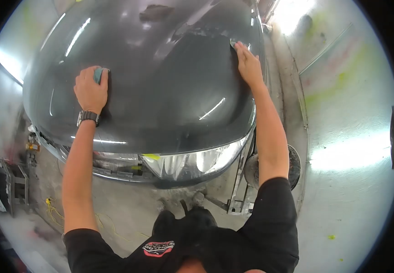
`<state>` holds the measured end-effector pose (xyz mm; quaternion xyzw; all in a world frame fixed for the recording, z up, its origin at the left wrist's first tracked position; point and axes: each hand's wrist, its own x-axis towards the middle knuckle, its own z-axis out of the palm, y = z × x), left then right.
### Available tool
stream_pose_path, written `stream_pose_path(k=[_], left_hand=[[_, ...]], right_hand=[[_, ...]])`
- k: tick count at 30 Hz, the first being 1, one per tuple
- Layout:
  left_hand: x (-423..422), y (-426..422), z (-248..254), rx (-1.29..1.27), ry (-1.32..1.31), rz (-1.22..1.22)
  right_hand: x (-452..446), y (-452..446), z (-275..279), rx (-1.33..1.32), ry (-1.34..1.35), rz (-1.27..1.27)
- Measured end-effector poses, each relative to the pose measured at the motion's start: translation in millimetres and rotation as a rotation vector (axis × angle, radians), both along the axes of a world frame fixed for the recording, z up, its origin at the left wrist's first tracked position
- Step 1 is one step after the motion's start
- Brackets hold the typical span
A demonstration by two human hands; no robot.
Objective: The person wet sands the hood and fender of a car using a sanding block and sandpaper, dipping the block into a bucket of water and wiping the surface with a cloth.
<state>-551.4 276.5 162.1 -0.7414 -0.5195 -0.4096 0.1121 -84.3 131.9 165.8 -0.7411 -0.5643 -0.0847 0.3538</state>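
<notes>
A dark grey car hood (160, 100) fills the upper middle of the view, with a glossy, partly dull surface. On its left part rests my left hand (91, 91), wearing a black wristwatch (88, 118) and closed round a blue-green pad (98, 75). My right hand (249, 66) is at the hood's right edge, far from the left one. Its fingers press a thin greyish sheet or pad (233, 43) against the hood. The palm sides of both hands are hidden.
Below the hood lies a foil-like covered headlight area (192, 161) with yellow-green tape (151, 156). A metal stand (239, 200) and a round drum (294, 166) stand at right. A yellow cable (51, 211) and a dark frame (18, 184) are at left.
</notes>
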Motion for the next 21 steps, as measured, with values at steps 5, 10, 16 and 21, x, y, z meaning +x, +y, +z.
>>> stream_pose_path(k=[5,10,16,21], left_hand=[[-1,3,0,0.043,0.028,-0.009],[1,-1,0,0.023,0.034,-0.004],[0,-1,1,0.034,0.031,-0.021],[4,1,4,0.052,0.040,-0.018]], right_hand=[[-85,-64,-37,0.101,-0.135,0.048],[-88,-129,-58,-0.021,-0.144,0.236],[47,-3,-21,0.091,0.024,-0.082],[-95,-139,-79,0.179,-0.018,-0.003]])
